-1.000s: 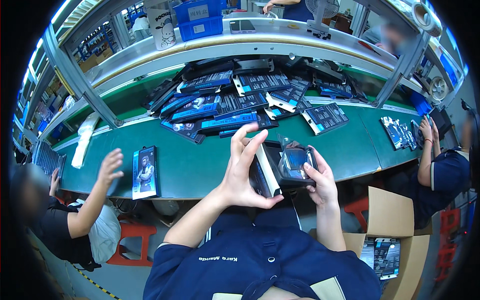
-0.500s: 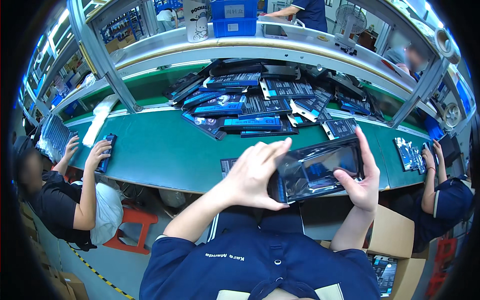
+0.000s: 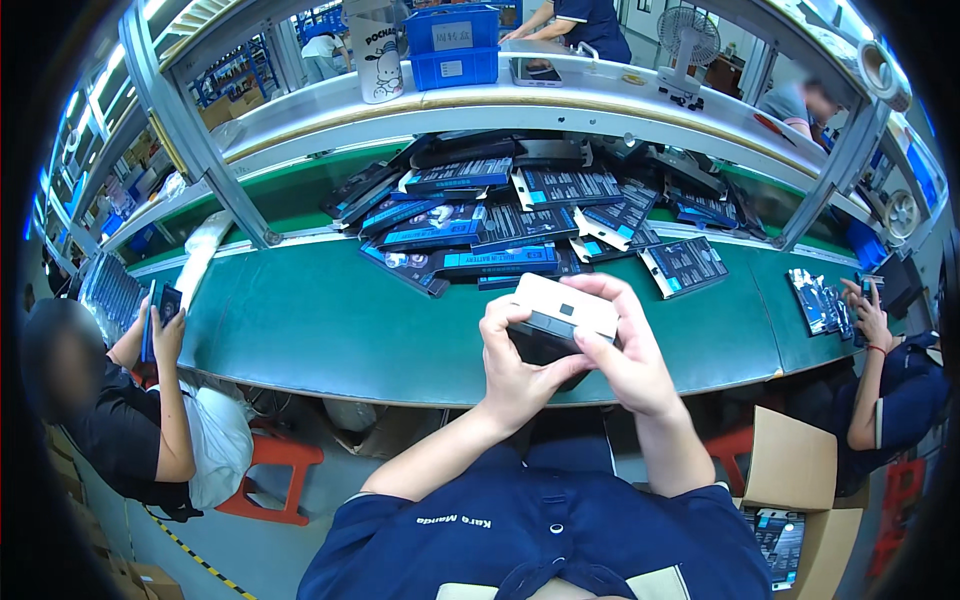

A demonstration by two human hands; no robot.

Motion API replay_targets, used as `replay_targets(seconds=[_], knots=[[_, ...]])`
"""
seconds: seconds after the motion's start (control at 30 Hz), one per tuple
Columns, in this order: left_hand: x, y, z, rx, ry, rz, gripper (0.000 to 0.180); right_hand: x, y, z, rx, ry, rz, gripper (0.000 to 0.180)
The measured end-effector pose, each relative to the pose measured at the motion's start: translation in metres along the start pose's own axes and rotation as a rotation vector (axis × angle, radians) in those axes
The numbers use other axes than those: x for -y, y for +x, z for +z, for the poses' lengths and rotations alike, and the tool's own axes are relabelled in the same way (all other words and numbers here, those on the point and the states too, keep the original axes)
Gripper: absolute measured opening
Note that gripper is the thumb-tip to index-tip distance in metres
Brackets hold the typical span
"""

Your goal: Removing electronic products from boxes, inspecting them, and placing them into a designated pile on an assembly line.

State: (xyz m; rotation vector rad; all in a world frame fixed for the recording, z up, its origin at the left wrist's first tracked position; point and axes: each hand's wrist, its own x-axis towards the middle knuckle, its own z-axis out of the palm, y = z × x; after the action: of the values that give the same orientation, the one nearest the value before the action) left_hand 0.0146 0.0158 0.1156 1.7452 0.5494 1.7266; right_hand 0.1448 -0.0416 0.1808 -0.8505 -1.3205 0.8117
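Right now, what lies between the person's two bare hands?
In the head view, a dark rectangular box with a white cardboard flap lies between the left hand and right hand, gripped by both.

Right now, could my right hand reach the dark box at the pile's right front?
Probably yes: nothing visible lies between your right hand and that dark box, though it must let go of the held box, which your left hand also grips.

navy short-sleeved shirt (image 3: pixel 640 540) with pale sleeve edging, white lettering (image 3: pixel 453 522) on the left chest, a pale round button (image 3: pixel 556 529) and 2 cream collar flaps (image 3: pixel 467 592); dark trousers (image 3: pixel 565 442) with a white side stripe (image 3: pixel 610 446).
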Motion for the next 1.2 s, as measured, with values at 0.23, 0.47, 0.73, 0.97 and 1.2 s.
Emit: replay_targets(seconds=[0.23,0.47,0.73,0.97,1.2], knots=[[-0.020,0.039,-0.012,0.016,-0.659,-0.365,0.028,-0.047,0.003,0.015,-0.233,-0.482,-0.602,0.018],[-0.012,0.040,-0.007,-0.063,-0.517,-0.280,0.023,-0.046,0.014,0.026,-0.375,0.164,-0.279,0.023],[-0.005,0.045,-0.035,0.103,-0.518,-0.229,0.022,-0.085,-0.001,0.020,-0.207,-0.170,-0.637,0.050],[0.021,0.029,-0.038,0.270,-0.364,0.240,0.063,-0.084,0.002,0.018,-0.339,-0.071,-0.392,0.034],[0.007,-0.023,-0.082,0.802,-0.387,-0.663,0.129,-0.084,0.022,0.047,-0.301,-0.044,-0.207,0.028]])
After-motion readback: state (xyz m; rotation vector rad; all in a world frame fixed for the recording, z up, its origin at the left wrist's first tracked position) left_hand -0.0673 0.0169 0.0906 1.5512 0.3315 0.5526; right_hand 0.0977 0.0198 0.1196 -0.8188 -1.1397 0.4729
